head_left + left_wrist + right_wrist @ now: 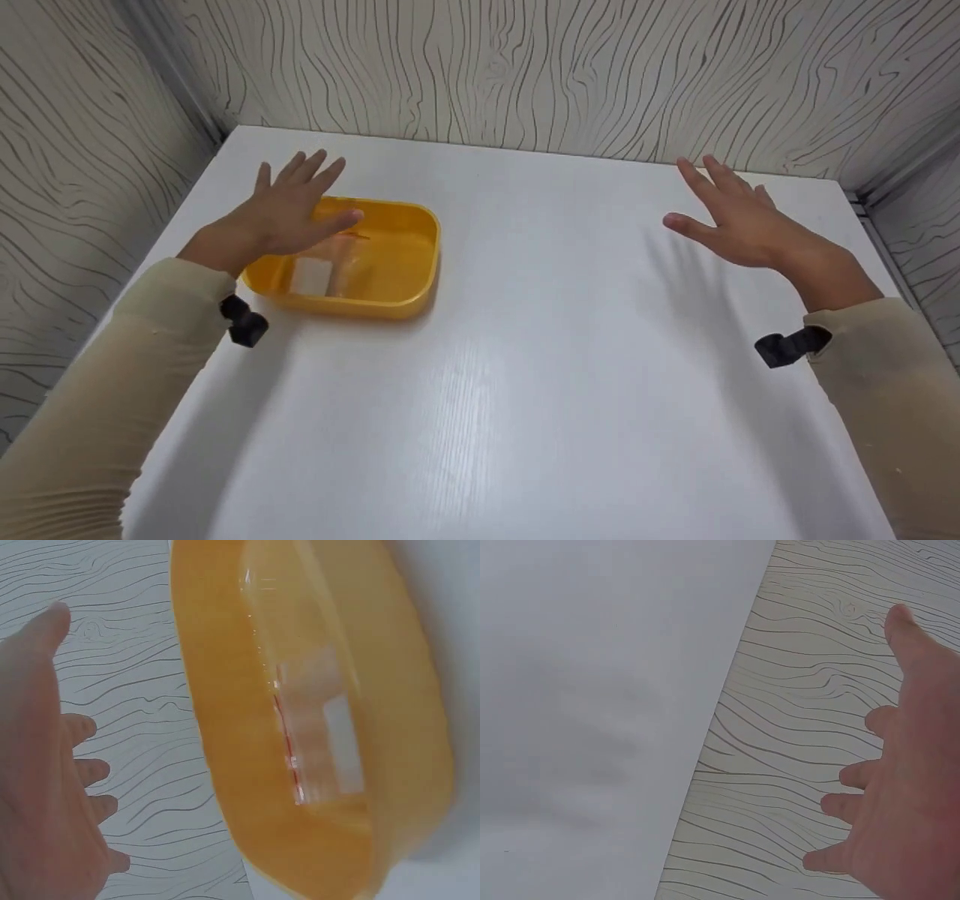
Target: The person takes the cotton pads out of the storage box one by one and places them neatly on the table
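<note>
A yellow plastic bin (405,255) with rounded corners stands at the left of the table. Inside it lies a clear zip bag (307,735) with a red seal line and a white patch (311,276). My left hand (281,214) hovers over the bin's left part, fingers straight and spread, holding nothing; it hides part of the bin in the head view. On the far right, my right hand (750,221) is held above the table with fingers spread and thumb out, its shadow falling on the surface below.
The white table (555,337) is bounded at the back by a panel (510,67) with a wood-grain line pattern. Similar panels stand at the left and right sides. A small black device (246,322) is worn on the left wrist, another black device (791,346) on the right.
</note>
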Demonstrator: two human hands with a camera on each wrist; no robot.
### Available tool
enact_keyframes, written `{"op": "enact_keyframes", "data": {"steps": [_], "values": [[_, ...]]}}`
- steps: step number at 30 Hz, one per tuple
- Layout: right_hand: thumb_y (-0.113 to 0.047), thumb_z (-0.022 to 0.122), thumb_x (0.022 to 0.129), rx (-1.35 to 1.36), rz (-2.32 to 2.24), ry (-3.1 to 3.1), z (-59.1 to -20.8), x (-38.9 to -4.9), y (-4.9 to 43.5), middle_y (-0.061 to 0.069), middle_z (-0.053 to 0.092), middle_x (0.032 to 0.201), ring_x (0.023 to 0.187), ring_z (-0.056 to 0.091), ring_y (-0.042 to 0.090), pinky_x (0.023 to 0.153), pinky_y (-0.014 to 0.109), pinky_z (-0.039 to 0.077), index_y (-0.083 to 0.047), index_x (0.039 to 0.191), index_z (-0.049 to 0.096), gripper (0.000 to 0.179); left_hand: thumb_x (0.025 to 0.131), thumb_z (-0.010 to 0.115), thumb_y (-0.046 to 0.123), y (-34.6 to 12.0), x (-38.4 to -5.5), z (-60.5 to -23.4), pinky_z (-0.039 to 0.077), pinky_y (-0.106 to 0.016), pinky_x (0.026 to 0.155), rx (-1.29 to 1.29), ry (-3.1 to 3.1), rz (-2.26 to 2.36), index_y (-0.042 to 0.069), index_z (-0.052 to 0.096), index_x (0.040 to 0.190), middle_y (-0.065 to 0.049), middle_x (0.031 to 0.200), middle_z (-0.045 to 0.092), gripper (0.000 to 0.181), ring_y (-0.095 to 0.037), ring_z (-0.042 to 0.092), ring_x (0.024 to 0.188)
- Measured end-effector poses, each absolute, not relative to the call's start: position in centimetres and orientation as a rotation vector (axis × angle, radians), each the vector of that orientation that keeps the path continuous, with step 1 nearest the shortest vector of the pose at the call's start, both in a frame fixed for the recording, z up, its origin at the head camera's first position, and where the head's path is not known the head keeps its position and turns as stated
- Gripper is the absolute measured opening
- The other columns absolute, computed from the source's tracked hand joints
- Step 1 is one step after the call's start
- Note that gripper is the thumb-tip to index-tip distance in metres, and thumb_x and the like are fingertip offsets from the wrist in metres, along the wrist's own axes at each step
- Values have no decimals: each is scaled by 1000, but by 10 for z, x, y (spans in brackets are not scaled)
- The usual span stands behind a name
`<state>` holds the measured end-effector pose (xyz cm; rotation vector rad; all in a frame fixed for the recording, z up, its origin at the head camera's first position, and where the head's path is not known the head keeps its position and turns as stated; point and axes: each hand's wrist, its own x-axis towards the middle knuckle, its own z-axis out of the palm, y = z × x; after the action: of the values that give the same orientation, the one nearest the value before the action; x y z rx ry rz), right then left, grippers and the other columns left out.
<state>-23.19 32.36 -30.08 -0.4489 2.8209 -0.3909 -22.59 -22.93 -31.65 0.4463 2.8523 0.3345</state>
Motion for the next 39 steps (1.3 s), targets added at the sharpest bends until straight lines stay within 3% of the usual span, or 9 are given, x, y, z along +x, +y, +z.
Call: {"op": "enact_keyframes", "data": {"steps": [6,14,25,30,32,35,37,39], "values": [[-59,48,103,-453,-465,2836,-304,-229,325,23,-5,168,153,-2,49,113,76,6,-19,165,-5,90,97,39,73,-246,-213,-334,-15,-67,116,384,2855,391,12,8,165,-20,170,-2,96,-43,-8,154],[-52,52,104,-531,-587,2879,-311,-223,328,23,13,167,153,10,44,119,66,12,-8,164,10,85,95,42,75,-263,-200,-354,-7,-68,118,363,2872,459,8,10,164,-22,169,-2,102,-45,-5,154],[-48,53,105,-413,-835,2813,-325,-213,329,21,32,161,141,34,51,110,68,31,-11,162,27,72,93,54,69,-280,-187,-375,-7,-69,117,331,2836,517,9,0,164,-21,169,-10,108,-46,-10,153],[-46,52,105,-376,-954,2752,-330,-210,330,15,33,162,144,36,42,111,65,33,-14,161,32,67,92,59,66,-283,-185,-379,-7,-69,118,335,2819,526,6,-3,163,-22,168,-12,112,-45,-10,153],[-44,50,107,-394,-1005,2723,-332,-209,330,15,35,161,142,40,41,111,57,38,-13,160,33,64,90,61,66,-283,-185,-381,-6,-67,118,340,2812,537,5,-4,163,-23,168,-13,115,-45,-10,153],[-38,44,110,-464,-1094,2672,-335,-208,328,18,38,158,138,45,42,106,35,47,-8,159,33,59,89,63,66,-283,-184,-383,-4,-66,120,355,2813,559,3,-4,162,-24,167,-13,118,-45,-10,153],[-36,41,111,-502,-1156,2629,-337,-207,327,20,39,156,137,46,41,99,20,49,-5,158,32,57,88,64,66,-283,-184,-385,-3,-65,120,364,2818,569,1,-4,162,-25,167,-14,120,-46,-11,153],[-36,38,112,-516,-1206,2586,-338,-206,325,20,40,154,138,45,38,95,13,48,-4,158,32,57,87,65,67,-283,-184,-387,-1,-65,120,363,2823,575,1,-5,162,-26,166,-15,122,-46,-13,153]]}}
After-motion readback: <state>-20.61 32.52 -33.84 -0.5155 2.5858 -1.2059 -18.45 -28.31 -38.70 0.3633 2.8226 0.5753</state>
